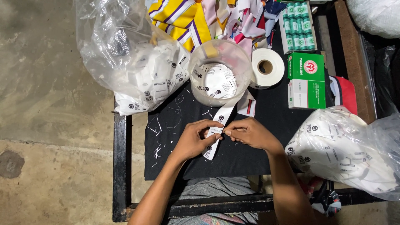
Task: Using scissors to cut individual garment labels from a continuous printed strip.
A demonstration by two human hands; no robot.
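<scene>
A long white label strip [225,113] with black printed marks runs out of a clear plastic tub [219,73] and down across a black cloth [187,162]. My left hand [194,139] pinches the strip near its lower part, and the strip's end pokes out below that hand. My right hand [249,132] meets it from the right, fingertips closed on the same strip where the two hands touch. Whether the right hand also holds a small tool is hidden.
A clear bag of white labels [137,62] lies at the upper left, another bag [350,154] at the right. A white tape roll [266,67], a green-and-white box [306,81], a tray of green thread spools [298,26] and coloured fabric [187,18] lie beyond. White thread scraps [157,129] dot the cloth.
</scene>
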